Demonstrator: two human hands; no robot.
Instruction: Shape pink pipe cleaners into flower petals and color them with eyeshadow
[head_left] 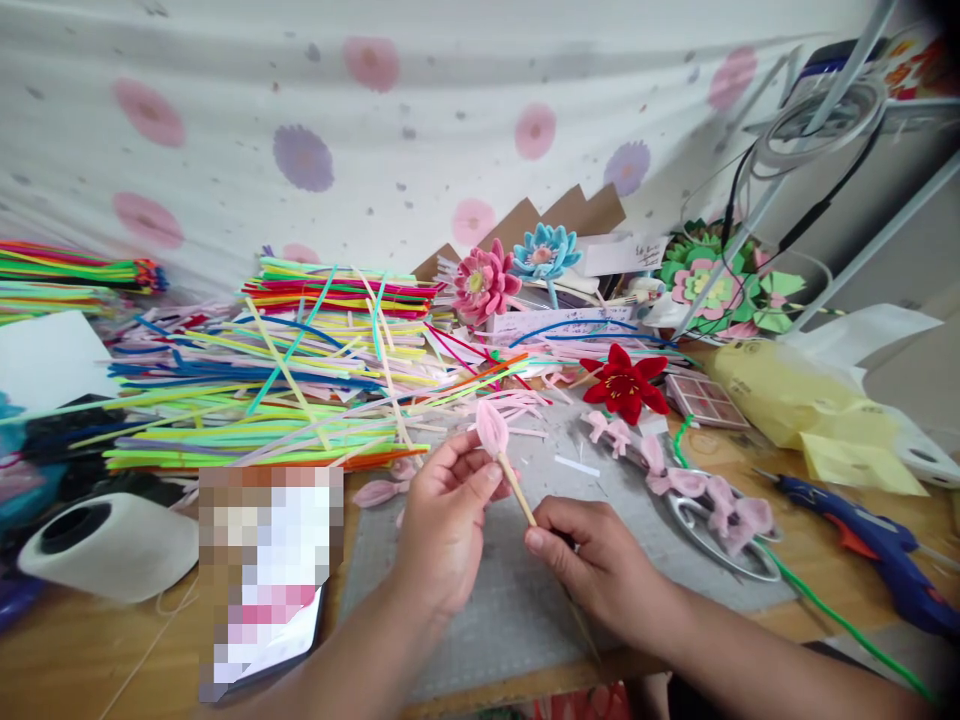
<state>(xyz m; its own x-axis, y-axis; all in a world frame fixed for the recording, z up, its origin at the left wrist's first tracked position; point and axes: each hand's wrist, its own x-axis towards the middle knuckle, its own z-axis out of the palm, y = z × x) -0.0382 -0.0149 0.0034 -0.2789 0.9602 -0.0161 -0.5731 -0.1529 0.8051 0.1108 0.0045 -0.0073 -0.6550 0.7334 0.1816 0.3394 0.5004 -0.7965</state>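
Note:
My left hand [450,520] is closed, pinching a pale pink fuzzy petal [492,428] that looks made of pipe cleaner. A slim light-wood stick [517,490] is gripped by my right hand [589,545]. Its upper end meets the base of the petal; whether it is fixed there I cannot tell. Both hands are over a grey cutting mat [480,640]. Beside my left hand lies another pink petal [379,491]. Right of my hands, several pink pieces [667,478] lie across scissors [720,540].
Pipe cleaners [300,370] are heaped at the back left. A thread cone [112,550] and a phone [292,620] lie at left. A red pipe-cleaner flower [624,384], a small palette [707,400] and a blue glue gun [862,540] are at right.

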